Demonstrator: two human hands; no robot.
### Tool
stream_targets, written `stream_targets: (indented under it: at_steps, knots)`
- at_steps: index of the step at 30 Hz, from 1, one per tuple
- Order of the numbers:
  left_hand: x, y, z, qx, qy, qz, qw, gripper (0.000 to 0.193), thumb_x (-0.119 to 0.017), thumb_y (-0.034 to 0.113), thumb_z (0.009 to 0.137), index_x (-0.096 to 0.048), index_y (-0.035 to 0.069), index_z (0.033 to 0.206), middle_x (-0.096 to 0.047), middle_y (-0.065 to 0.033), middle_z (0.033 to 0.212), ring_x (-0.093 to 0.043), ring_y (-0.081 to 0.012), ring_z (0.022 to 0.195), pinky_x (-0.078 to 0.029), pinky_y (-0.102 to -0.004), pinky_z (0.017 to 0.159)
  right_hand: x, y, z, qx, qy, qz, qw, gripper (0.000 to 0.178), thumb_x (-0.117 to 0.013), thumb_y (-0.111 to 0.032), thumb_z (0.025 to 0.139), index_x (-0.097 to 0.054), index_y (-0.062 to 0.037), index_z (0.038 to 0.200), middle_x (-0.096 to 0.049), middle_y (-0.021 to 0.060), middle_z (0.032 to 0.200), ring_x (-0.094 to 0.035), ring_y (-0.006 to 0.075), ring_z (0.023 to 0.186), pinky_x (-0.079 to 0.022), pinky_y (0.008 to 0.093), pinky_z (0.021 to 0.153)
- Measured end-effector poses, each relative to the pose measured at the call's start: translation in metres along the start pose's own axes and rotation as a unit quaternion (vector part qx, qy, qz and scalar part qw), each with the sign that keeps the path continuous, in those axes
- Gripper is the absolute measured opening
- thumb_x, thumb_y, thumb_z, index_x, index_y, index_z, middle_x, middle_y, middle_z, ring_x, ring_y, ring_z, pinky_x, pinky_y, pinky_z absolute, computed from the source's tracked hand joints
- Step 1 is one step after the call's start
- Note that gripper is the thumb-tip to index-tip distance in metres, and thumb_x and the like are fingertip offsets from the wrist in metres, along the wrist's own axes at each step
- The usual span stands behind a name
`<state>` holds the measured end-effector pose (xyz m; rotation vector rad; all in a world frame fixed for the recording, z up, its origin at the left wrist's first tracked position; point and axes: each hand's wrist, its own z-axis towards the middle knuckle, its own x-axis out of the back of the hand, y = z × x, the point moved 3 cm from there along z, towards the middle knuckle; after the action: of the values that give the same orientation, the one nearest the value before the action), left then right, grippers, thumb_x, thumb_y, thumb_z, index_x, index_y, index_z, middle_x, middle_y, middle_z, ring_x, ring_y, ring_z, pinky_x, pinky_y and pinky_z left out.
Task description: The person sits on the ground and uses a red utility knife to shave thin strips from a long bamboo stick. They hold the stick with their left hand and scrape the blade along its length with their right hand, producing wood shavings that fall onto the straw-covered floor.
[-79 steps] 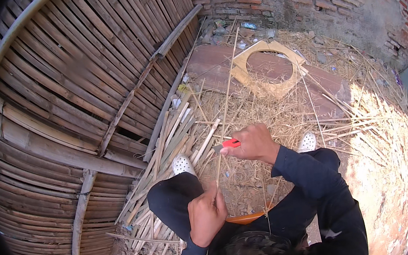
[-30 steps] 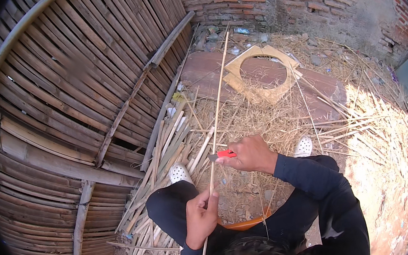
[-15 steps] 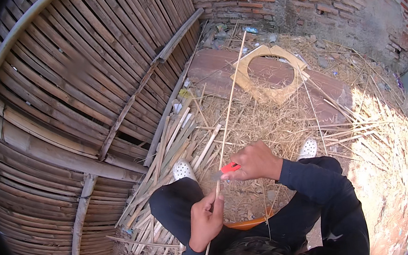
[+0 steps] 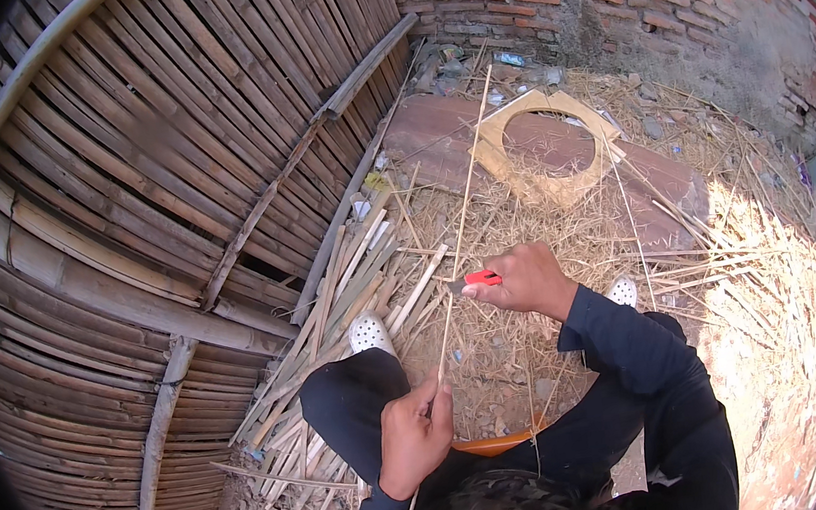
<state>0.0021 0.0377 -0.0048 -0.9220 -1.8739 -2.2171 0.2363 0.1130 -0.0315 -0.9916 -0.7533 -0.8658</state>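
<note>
With its grip closed around the red knife (image 4: 483, 278), the right hand (image 4: 534, 279) is now farther from the left hand (image 4: 417, 437), which pinches the thin strip (image 4: 446, 339), so more length lies between

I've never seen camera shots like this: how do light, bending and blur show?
Head view: sunlit ground at the right is washed out, while the right hand and red cutter sit in softer light; head view: the brick wall curves toward the rim, corners black; head view: a dark, soft smudge blurs part of the bamboo wall, cause unclear.
</note>
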Motion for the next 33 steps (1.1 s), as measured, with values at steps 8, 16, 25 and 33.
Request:
stream_targets:
  at_steps: [8,16,25,33]
  knots:
    - [-0.005,-0.007,-0.008,0.036,-0.017,-0.021,0.999,0.023,-0.055,0.01,0.09,-0.062,-0.002,0.108,-0.039,-0.012,0.055,-0.037,-0.0092,0.049,-0.038,-0.0279,0.048,-0.008,-0.039,-0.024,0.078,-0.012,0.015,0.997,0.058,-0.054,-0.063,0.082,-0.064,-0.0095,0.062,-0.054,0.0121,0.046,-0.058,0.0293,0.044,-0.044,0.0401,0.042]
    - [-0.003,0.006,-0.011,0.079,-0.048,-0.043,0.995,0.026,-0.054,0.012,0.094,-0.062,-0.006,0.112,-0.046,0.0029,0.064,-0.039,-0.0026,0.063,-0.037,-0.0203,0.056,0.001,0.004,-0.004,-0.026,-0.011,-0.01,1.0,0.065,-0.049,-0.069,0.081,-0.07,-0.0084,0.069,-0.058,0.0137,0.05,-0.062,0.0301,0.049,-0.047,0.04,0.046]
    - [-0.005,0.008,-0.034,0.093,-0.111,-0.053,0.988,0.027,-0.053,0.01,0.095,-0.06,-0.006,0.115,-0.045,0.0065,0.065,-0.036,-0.0012,0.063,-0.032,-0.0185,0.054,0.019,0.097,0.022,-0.185,0.071,-0.082,0.977,0.074,-0.04,-0.069,0.087,-0.064,-0.0036,0.062,-0.056,0.0168,0.051,-0.06,0.032,0.051,-0.044,0.0437,0.047]
    - [-0.002,-0.025,-0.032,0.22,-0.087,-0.353,0.905,0.032,-0.05,0.017,0.098,-0.056,-0.002,0.123,-0.038,0.0063,0.056,-0.03,-0.0009,0.045,-0.023,-0.017,0.041,0.02,0.058,0.005,-0.143,0.008,0.02,0.989,0.07,-0.041,-0.069,0.086,-0.061,-0.0077,0.059,-0.053,0.0138,0.048,-0.058,0.0308,0.047,-0.043,0.0418,0.045]
